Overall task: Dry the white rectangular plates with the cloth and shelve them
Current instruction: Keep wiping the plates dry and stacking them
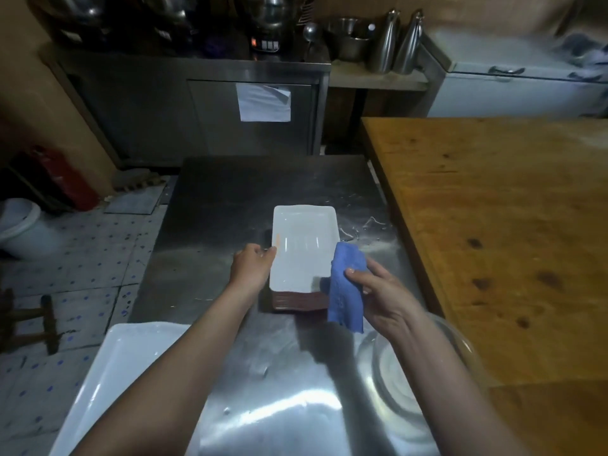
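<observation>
The white plate (304, 248) was a shallow rectangle with rounded corners and a raised rim. Its glossy face caught streaks of light, and a small orange mark showed on its left rim. It sat in the middle of the steel table (230, 199), over a stack of brown-edged plates (297, 301). Only the near edge of that stack showed, and I could not tell whether the plate rested on it or was lifted slightly.

The left hand (251, 266) pinched the plate's left rim, thumb on top and fingers curled under the edge. The right hand (378, 291) gripped a blue cloth (347, 287) between thumb and fingers. The cloth draped over the plate's near right corner and hid it, with its tail hanging down past the stack.

A larger white tray (108, 373) lay at the table's near left, partly behind the left forearm and cut off by the picture's edge. A clear glass bowl (394, 373) stood near right, half hidden by the right forearm. Water drops glinted on the steel beside the plate.

A wooden table (493, 209) ran along the right. Beyond stood a steel cabinet (148, 110) with a sheet of paper (263, 103) stuck to its door, one corner curling. Any writing on the sheet was too blurred to read. Two metal bottles (408, 44) stood on a shelf further right, and a red fire extinguisher (62, 179) leaned in the dim left corner.
</observation>
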{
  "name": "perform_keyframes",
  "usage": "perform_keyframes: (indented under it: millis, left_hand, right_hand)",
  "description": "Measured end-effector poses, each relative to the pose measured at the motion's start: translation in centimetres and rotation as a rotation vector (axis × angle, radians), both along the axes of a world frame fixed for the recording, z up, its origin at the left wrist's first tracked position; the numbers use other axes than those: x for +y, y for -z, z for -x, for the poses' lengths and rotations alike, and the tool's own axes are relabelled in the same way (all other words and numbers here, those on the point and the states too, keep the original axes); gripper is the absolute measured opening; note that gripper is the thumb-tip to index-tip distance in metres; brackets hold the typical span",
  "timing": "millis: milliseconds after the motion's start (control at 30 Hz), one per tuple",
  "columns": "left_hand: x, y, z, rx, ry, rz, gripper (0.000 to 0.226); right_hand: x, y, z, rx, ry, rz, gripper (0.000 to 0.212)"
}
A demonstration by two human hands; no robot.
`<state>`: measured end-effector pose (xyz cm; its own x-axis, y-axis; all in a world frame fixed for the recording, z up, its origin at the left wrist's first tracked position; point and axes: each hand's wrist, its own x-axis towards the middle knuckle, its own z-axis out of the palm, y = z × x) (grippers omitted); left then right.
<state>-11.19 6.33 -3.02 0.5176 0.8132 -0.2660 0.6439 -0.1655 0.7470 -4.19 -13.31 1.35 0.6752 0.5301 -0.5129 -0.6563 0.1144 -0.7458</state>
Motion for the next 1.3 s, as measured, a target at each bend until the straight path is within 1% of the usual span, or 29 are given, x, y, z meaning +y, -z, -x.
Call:
perform_keyframes:
  millis: [100,133,200,267,400,467,600,733,833,900,1000,1067,1167,1233,1300]
  left_hand:
    - [0.3,1.4,-2.2,0.051,-0.091,0.042,0.051]
    - [0.4,1.9,-2.7,0.056,-0.099,0.053,0.053]
    - [0.4,2.9,-3.2,0.048,-0.088,0.059,0.048]
    - [0.4,3.4,-3.3,0.020,-0.080,0.050,0.035]
    - [0.4,3.6,-3.3,-0.024,-0.082,-0.099,0.018]
    - [0.1,3.4,-3.4,-0.029,-0.098,-0.148,0.016]
    - [-0.1,2.9,-3.3,-0.035,-0.150,-0.166,0.019]
    - [0.0,2.3,-3.3,-0.064,-0.150,-0.179,0.018]
    - [0.0,1.7,-3.5,-0.096,-0.170,-0.118,0.016]
    - [0.0,1.4,-3.7,-0.119,-0.175,-0.075,0.011]
    - [0.0,0.8,-3.9,-0.117,-0.170,-0.044,0.008]
    - [-0.2,0.2,-3.6,-0.123,-0.180,-0.010,0.008]
    - [-0.7,-0.8,-2.5,-0.208,-0.228,0.132,0.008]
    - [-1.4,-1.6,-1.2,-0.277,-0.265,0.245,0.014]
    - [-2.4,-2.5,0.3,-0.320,-0.294,0.309,0.014]
  right_hand:
    - [0.5,0.6,-2.5,0.025,-0.038,-0.024,0.051]
    - [0.8,0.8,-3.1,0.029,-0.043,-0.027,0.052]
    - [1.4,1.1,-4.1,0.032,-0.048,-0.032,0.053]
    - [1.9,1.4,-4.8,0.043,-0.057,-0.038,0.052]
    - [2.8,1.6,-6.0,0.068,-0.084,-0.069,0.047]
    - [3.1,1.6,-6.4,0.098,-0.074,-0.098,0.047]
    - [3.4,1.6,-6.4,0.166,-0.062,-0.165,0.049]
    - [3.6,1.3,-6.3,0.160,-0.050,-0.166,0.047]
    - [3.5,1.0,-6.2,0.109,-0.068,-0.130,0.046]
    - [3.3,0.6,-6.1,0.083,-0.086,-0.140,0.041]
    - [3.0,-0.1,-6.2,-0.007,-0.118,-0.120,0.033]
    - [2.7,-0.5,-6.3,-0.077,-0.137,-0.078,0.032]
    - [2.4,-1.8,-6.2,-0.160,-0.177,-0.036,0.035]
    - [2.2,-2.9,-5.8,-0.198,-0.203,-0.052,0.034]
    - [2.0,-4.2,-5.0,-0.237,-0.234,-0.080,0.034]
